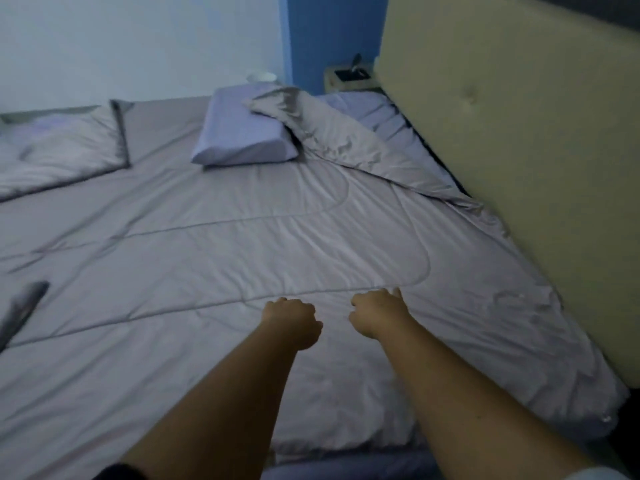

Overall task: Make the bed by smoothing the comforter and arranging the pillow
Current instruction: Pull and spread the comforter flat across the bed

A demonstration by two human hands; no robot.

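Both hands, left hand (292,322) and right hand (375,315), rest curled, empty, on comforter (207,258); pillow (242,129) lengthwise away.

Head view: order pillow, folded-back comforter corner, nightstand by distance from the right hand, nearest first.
From the right hand:
1. Folded-back comforter corner, ahead along the headboard side.
2. Pillow, ahead and left; its near edge is close to the fold's, so 1 and 2 are nearly tied.
3. Nightstand, far corner.

Dim, bluish light, pale wall (121,39) across far side, blue wall section (329,32) in corner, beige padded headboard (519,150) with one button tuft along right, small bedside stand (349,79) in corner holding dark indistinct items.
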